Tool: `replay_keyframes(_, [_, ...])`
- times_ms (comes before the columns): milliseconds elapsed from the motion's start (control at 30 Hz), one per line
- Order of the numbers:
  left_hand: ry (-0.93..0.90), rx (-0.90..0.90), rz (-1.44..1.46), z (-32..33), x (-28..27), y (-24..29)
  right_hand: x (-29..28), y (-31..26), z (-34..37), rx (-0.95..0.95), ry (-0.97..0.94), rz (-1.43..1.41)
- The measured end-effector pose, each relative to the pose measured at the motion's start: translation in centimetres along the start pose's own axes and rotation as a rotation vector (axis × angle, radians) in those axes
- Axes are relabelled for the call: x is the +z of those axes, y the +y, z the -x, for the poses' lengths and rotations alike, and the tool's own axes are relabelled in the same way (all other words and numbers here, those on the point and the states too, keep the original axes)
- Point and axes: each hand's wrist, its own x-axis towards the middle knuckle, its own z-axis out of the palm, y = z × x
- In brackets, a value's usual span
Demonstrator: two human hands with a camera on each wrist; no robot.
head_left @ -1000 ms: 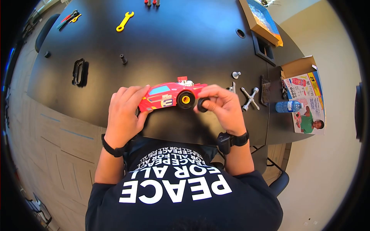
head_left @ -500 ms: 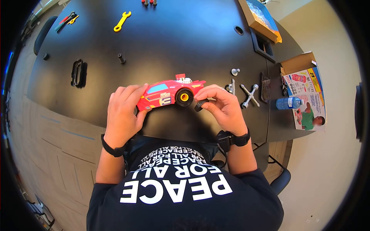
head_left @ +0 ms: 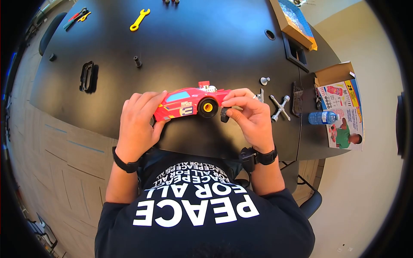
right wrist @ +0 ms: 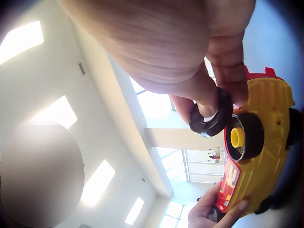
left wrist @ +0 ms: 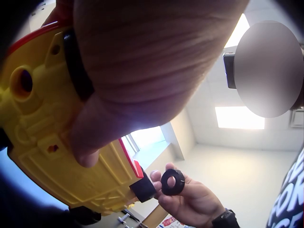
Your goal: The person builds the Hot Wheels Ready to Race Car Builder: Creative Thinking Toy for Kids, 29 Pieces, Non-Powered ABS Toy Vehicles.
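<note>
A red toy car [head_left: 178, 103] is held on its side-facing wheel view above the table edge, its front wheel [head_left: 208, 108] black with a yellow hub. My left hand [head_left: 140, 122] grips one end of it; the thumb presses the yellow underside [left wrist: 57, 156] in the left wrist view. My right hand [head_left: 251, 118] pinches a small black ring [head_left: 224, 115] between thumb and fingers, just beside that wheel. In the right wrist view the ring [right wrist: 211, 116] hangs apart from the wheel [right wrist: 244, 137], and fingertips are at the car's end.
On the black table [head_left: 193, 51] lie a yellow wrench [head_left: 140, 19], a black frame [head_left: 87, 76], a dark peg [head_left: 137, 61], a grey cross wrench [head_left: 280, 108] and a grey bolt [head_left: 264, 80]. Rightward are a water bottle [head_left: 322, 118] and a printed box [head_left: 340, 99].
The black ring has turned in my right fingers, from facing the head camera to nearly edge-on. The car and my left hand have barely moved.
</note>
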Motion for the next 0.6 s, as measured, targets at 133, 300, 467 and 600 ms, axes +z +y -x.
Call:
replay_keyframes(133, [-0.013, -0.012, -0.001, 0.0, -0.1, 0.2, 1.0, -2.5, -1.0, 0.046, 0.034, 0.228])
replay_keyframes(300, [0.004, 0.009, 0.013, -0.1, 0.1, -0.1, 1.6, -2.2, -2.9, -0.277, -0.092, 0.525])
replay_keyframes(467, [0.0, -0.003, 0.005, 0.0, 0.0, -0.1, 2.2, -2.2, -3.5, -0.307, -0.14, 0.566])
replay_keyframes(600, [0.001, -0.001, 0.012, -0.1, 0.0, 0.0, 2.3, -2.2, -3.5, -0.226, -0.141, 0.552])
